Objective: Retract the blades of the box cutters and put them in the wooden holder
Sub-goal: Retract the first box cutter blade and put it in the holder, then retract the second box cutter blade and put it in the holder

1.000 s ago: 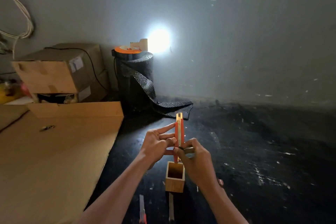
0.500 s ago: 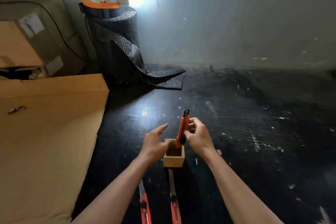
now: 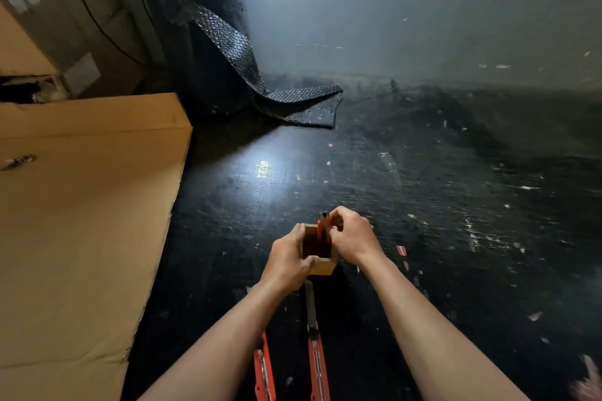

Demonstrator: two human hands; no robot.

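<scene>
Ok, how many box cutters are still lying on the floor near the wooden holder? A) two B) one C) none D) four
A: two box cutters lie on the floor below the wooden holder; a third stands inside it, under the right hand.

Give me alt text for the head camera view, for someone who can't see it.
A person's right hand lowers a red box cutter into a small wooden holder, which the left hand steadies on a dark floor. Two more red box cutters lie nearer the camera, a cardboard sheet at left.
</scene>
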